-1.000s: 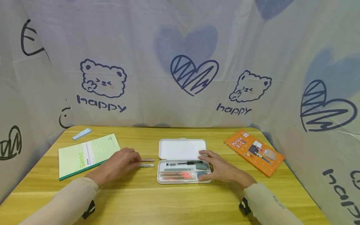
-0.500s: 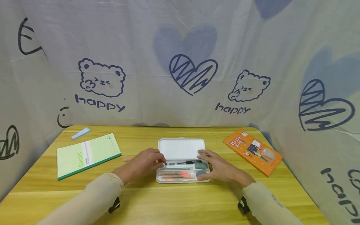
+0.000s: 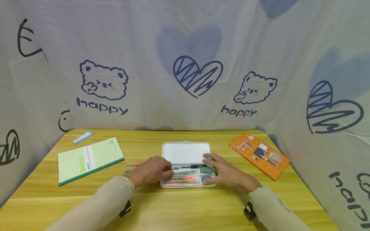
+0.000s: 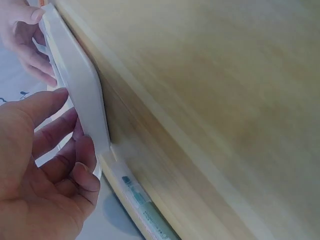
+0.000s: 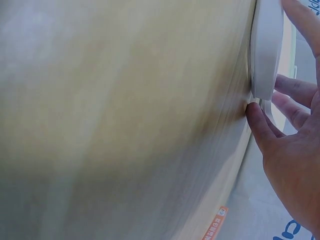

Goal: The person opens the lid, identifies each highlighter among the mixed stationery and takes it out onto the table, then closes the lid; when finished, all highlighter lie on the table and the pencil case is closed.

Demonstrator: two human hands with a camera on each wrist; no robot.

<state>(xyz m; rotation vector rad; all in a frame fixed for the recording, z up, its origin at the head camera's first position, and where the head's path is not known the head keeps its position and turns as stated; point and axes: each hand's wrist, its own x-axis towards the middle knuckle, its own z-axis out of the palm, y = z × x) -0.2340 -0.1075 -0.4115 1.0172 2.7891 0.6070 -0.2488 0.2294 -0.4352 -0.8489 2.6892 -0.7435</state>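
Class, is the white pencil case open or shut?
The pencil case is open: its lid lies back and the black pen inside shows.

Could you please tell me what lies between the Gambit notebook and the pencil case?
In the head view, two pens lie there on the table, partly hidden by the left hand.

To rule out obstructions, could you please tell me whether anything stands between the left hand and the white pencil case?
Nothing visible does. In the head view, the left hand is at the left end of the pencil case, whose lid lies folded back on the far side.
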